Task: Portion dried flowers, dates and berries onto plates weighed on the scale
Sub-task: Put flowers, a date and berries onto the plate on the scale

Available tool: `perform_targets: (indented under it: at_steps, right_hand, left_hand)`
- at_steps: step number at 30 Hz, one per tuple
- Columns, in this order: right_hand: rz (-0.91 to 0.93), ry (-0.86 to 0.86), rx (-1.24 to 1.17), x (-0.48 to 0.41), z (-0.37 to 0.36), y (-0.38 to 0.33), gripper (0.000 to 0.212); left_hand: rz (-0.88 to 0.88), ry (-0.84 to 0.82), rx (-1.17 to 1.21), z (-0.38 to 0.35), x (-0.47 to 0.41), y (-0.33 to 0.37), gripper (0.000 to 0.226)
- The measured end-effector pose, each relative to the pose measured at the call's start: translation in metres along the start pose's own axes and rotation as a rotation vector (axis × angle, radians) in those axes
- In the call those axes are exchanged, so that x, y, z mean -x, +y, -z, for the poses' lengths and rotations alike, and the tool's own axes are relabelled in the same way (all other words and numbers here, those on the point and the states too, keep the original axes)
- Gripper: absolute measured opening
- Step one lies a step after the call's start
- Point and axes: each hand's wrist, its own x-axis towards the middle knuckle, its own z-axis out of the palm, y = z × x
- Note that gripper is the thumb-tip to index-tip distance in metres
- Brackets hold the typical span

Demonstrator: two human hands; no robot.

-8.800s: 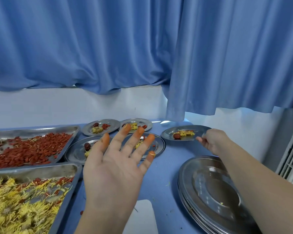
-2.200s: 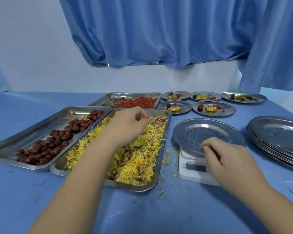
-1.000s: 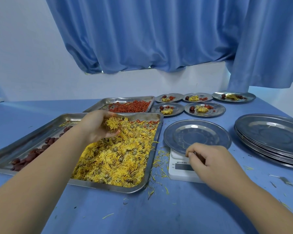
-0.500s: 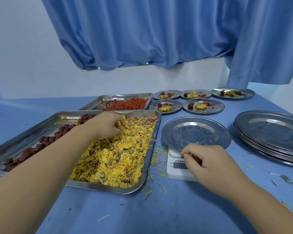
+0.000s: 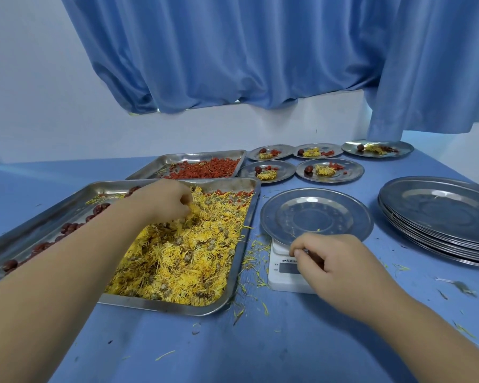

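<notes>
A steel tray (image 5: 248,239) of yellow dried flowers (image 5: 183,255) lies in front of me. My left hand (image 5: 163,201) is down in the flowers at the tray's far end, fingers pinched on a tuft. An empty steel plate (image 5: 315,215) rests on the white scale (image 5: 284,275). My right hand (image 5: 329,258) sits curled over the plate's near rim and the scale's front, pinching the rim. A tray of dark red dates (image 5: 67,228) lies to the left, a tray of red berries (image 5: 205,168) behind.
Several filled small plates (image 5: 329,170) stand at the back of the blue table (image 5: 288,341). A stack of empty plates (image 5: 437,217) sits at the right. Loose petals (image 5: 256,261) litter the table between tray and scale. Blue curtains (image 5: 233,51) hang behind.
My left hand has dipped back into the flowers and closed on a tuft near the tray's far end. My right hand stays at the plate's rim on the scale.
</notes>
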Motion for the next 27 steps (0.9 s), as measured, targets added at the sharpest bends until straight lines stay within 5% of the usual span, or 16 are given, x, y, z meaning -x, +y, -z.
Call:
perform_targets:
  at_steps: [8, 20, 27]
  right_hand:
    - [-0.001, 0.011, -0.007, -0.001, 0.001, 0.000, 0.015]
    - [0.000, 0.027, -0.036, 0.000, 0.004, -0.001, 0.015]
    - [-0.121, 0.292, -0.138, -0.007, 0.025, 0.017, 0.018]
  left_hand:
    - [0.079, 0.004, 0.451, 0.019, 0.011, -0.004, 0.036]
    - [0.109, -0.062, 0.703, 0.018, 0.017, 0.004, 0.024]
    - [-0.065, 0.031, 0.762, 0.022, 0.013, 0.072, 0.027]
